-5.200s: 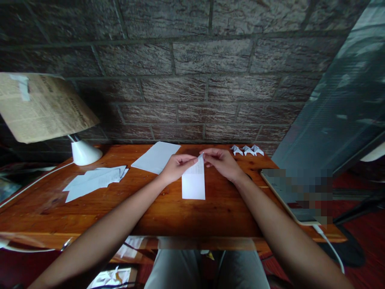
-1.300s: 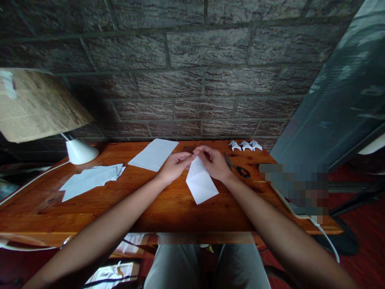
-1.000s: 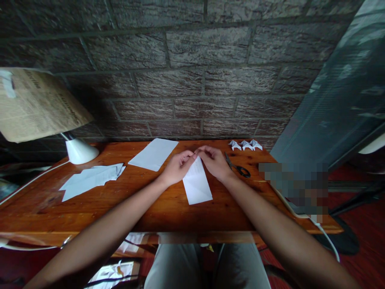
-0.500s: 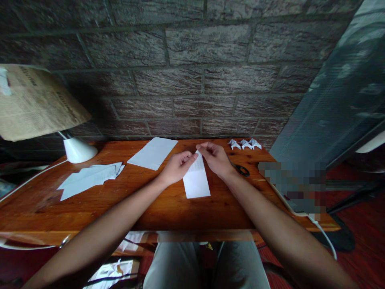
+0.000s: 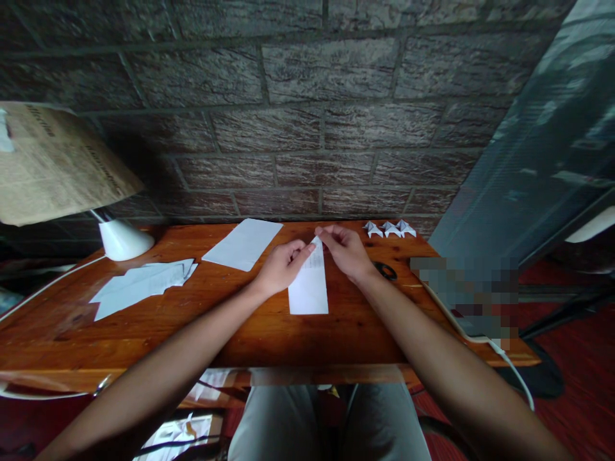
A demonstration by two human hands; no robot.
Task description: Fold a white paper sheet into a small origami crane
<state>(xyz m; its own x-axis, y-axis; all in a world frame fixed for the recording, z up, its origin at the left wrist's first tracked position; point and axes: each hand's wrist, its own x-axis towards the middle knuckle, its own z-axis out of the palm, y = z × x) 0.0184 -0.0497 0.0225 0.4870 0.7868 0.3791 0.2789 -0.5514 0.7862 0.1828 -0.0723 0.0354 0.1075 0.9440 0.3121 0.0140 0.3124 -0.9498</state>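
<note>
A narrow folded strip of white paper (image 5: 309,289) lies lengthwise on the wooden desk (image 5: 269,333) in front of me. My left hand (image 5: 281,267) pinches its far end from the left, and my right hand (image 5: 344,251) pinches the same far end from the right. The far tip is lifted a little off the wood; the near end rests flat. Black scissors (image 5: 385,270) lie just right of my right wrist, partly hidden by it.
A flat white sheet (image 5: 243,243) lies at the back, a pile of cut paper pieces (image 5: 141,287) to the left. A white lamp base (image 5: 123,239) stands far left. Three small folded paper figures (image 5: 389,228) sit at the back right. A cabled device (image 5: 475,323) lies right.
The paper strip, slanted to the right a second ago, has swung back to lie straight toward me. Both hands stayed pinched on its far end and shifted slightly away from me.
</note>
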